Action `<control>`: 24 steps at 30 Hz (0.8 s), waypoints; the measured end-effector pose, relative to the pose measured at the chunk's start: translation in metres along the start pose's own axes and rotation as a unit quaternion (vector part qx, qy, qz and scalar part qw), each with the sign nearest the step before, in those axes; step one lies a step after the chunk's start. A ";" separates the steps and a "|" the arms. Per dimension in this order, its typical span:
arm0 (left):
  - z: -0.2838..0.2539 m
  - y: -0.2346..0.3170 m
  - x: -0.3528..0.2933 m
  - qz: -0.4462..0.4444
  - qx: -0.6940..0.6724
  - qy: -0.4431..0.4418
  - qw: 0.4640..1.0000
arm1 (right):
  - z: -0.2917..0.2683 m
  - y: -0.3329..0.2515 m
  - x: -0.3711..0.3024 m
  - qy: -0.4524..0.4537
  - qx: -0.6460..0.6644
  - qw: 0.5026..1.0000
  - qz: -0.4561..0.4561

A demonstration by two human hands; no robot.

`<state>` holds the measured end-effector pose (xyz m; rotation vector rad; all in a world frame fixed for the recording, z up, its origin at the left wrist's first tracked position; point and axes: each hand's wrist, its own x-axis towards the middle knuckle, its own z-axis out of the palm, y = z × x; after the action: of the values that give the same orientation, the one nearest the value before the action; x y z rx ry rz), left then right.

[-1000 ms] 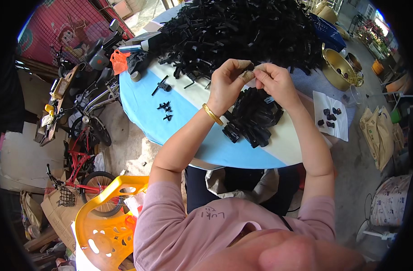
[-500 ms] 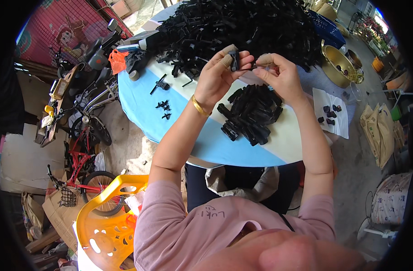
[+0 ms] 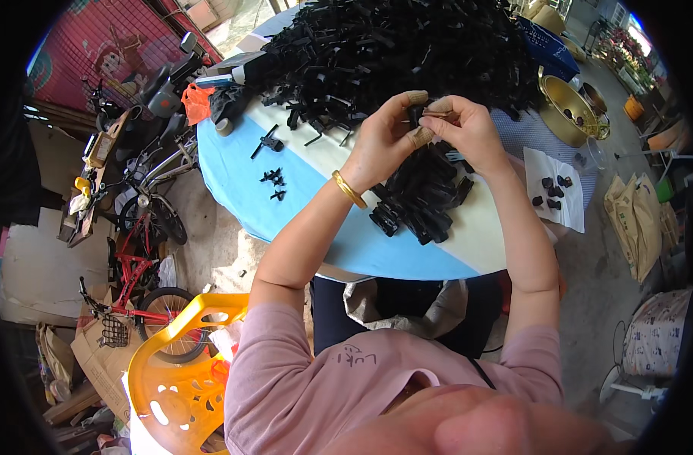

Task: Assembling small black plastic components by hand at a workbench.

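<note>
Black part [image 3: 415, 116] sits pinched in the left hand [image 3: 383, 142]; the right hand [image 3: 471, 135] is just beside it, its grip unclear.

the black pieces [image 3: 421, 199] look like glossy plastic, the basin [image 3: 553, 121] shiny metal, the chair [image 3: 158, 339] smooth plastic.

A pink-red wall [image 3: 81, 47] with a grid and a painted figure fills the upper left, beside a bright opening [image 3: 236, 24] where daylight falls on pale ground; below, a red bicycle [image 3: 140, 274] stands on the grey concrete floor [image 3: 198, 258] near brown cardboard [image 3: 100, 360]. A rounded table [image 3: 229, 174] covered in light blue and cream occupies the middle, a yellow plastic chair [image 3: 202, 305] at its lower left. On the right, tan sacks [image 3: 632, 220] stand on the floor, with leafy plants [image 3: 633, 67] farther back in strong light.
</note>
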<state>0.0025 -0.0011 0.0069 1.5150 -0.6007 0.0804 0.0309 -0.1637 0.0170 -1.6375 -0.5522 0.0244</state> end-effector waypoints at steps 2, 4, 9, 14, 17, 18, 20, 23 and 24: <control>0.002 0.000 -0.001 0.028 0.028 0.019 0.999 | 0.001 0.006 0.002 -0.010 0.000 1.000 -0.001; -0.002 -0.005 0.001 0.016 0.005 0.012 1.000 | -0.008 0.001 0.002 -0.037 0.094 0.994 0.052; -0.005 -0.004 0.001 -0.036 -0.078 0.014 0.996 | -0.005 0.000 -0.001 -0.062 0.152 0.982 0.094; -0.003 -0.001 0.000 -0.005 -0.030 0.042 0.999 | 0.001 -0.010 -0.005 -0.049 0.061 0.994 0.080; -0.003 -0.007 0.001 0.025 -0.045 0.052 0.997 | 0.002 -0.006 -0.004 -0.067 0.083 0.990 0.093; -0.003 -0.009 0.001 0.025 -0.045 0.052 0.997 | 0.002 -0.006 -0.005 -0.067 0.084 0.990 0.093; -0.004 -0.011 0.000 0.067 -0.009 0.056 0.996 | 0.006 -0.007 -0.006 -0.058 0.094 0.989 0.100; -0.003 -0.011 -0.002 0.087 0.116 0.081 0.986 | 0.009 -0.010 -0.007 -0.037 0.068 0.993 0.088; -0.002 -0.010 -0.003 0.086 0.116 0.080 0.986 | 0.008 -0.009 -0.007 -0.037 0.069 0.993 0.089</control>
<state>0.0051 0.0013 -0.0029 1.6601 -0.6059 0.4136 0.0193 -0.1587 0.0223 -1.5510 -0.4487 0.2502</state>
